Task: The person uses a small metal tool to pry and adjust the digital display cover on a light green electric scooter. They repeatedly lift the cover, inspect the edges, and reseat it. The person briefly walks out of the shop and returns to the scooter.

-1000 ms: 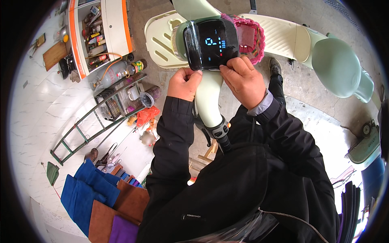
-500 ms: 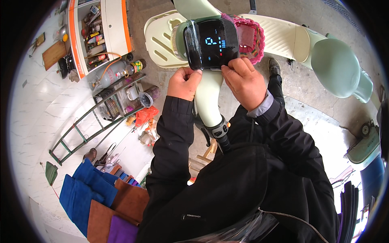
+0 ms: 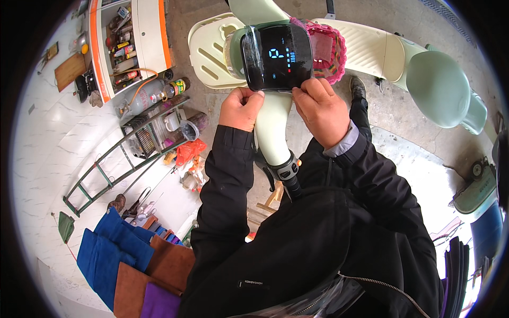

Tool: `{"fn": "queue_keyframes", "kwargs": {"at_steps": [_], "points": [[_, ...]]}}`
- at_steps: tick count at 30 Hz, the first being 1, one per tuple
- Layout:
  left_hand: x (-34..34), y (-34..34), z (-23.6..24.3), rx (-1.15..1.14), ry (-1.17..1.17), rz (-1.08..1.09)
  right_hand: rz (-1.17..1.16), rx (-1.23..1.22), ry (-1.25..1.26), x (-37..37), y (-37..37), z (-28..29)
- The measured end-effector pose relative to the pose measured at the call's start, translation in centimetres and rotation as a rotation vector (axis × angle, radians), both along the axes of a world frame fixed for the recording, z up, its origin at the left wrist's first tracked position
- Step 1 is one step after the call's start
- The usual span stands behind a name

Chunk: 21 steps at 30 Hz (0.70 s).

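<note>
A glossy black display (image 3: pixel 265 57) with lit symbols sits on a pale green scooter handlebar (image 3: pixel 271 124), with clear, shiny film along its left side. My left hand (image 3: pixel 241 110) is closed at the display's lower-left corner, thumb and index finger pinched on what looks like the thin film's edge. My right hand (image 3: pixel 322 111) is closed at the lower-right corner, fingertips pinched on that same lower edge; exactly what is between them is hard to make out. A pink woven basket (image 3: pixel 334 45) hangs just right of the display.
A scooter footboard (image 3: pixel 350 45) and sage seat (image 3: pixel 435 90) are at right. An orange-trimmed cabinet (image 3: pixel 151 40), gas cylinder (image 3: pixel 143 100) and green ladder (image 3: pixel 106 177) are at left, with blue cloths (image 3: pixel 103 249) below. A cream slotted board (image 3: pixel 204 55) lies behind the handlebar.
My right hand has shifted slightly rightward and down along the display's lower edge. My left hand stays at the same corner.
</note>
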<state>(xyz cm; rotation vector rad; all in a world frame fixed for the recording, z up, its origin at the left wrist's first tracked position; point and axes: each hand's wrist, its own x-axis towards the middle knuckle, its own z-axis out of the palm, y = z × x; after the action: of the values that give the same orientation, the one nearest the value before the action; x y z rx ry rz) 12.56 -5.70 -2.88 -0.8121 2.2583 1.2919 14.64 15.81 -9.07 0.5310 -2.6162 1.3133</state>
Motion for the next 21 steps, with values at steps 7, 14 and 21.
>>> {"fn": "queue_keyframes", "kwargs": {"at_steps": [7,14,21], "points": [[-0.11,0.05,0.14,0.01,0.006,0.003,-0.013,0.031,0.021,-0.13,0.09,0.09],[-0.04,0.14,0.11,0.024,0.021,0.014,-0.004,0.036,0.02,-0.09,0.32,0.0],[0.18,-0.05,-0.19,0.024,0.029,0.013,-0.009,0.063,0.048,-0.12,0.5,0.1]]}}
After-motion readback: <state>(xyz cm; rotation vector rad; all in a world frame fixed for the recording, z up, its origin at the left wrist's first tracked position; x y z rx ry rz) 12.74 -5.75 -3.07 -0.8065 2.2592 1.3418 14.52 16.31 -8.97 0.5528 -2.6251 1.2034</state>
